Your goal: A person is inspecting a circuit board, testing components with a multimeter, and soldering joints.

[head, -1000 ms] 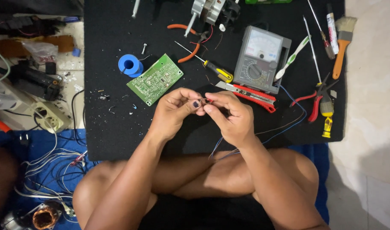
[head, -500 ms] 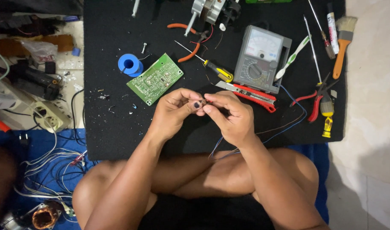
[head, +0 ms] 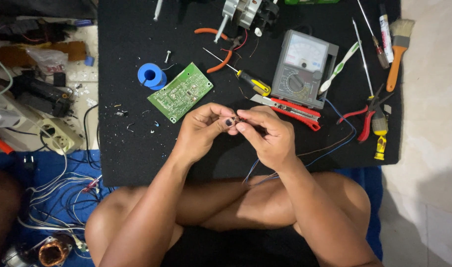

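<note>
Bare black mat (head: 137,158) along the near edge. Left hand (head: 201,129) and right hand (head: 268,136) pinching one small dark part (head: 234,120) between fingertips (detail too small), over mat's middle.

One circuit board (head: 180,91), one multimeter (head: 302,68), one blue solder spool (head: 151,76), one paintbrush (head: 398,47), two hands (head: 201,129)

Bare forearms, no sleeves, watch or rings visible. Left hand (head: 202,129): thumbnail dark, apparently painted or stained. Right hand (head: 267,136): nails plain. Legs bare, crossed; dark shorts at the lap.
</note>
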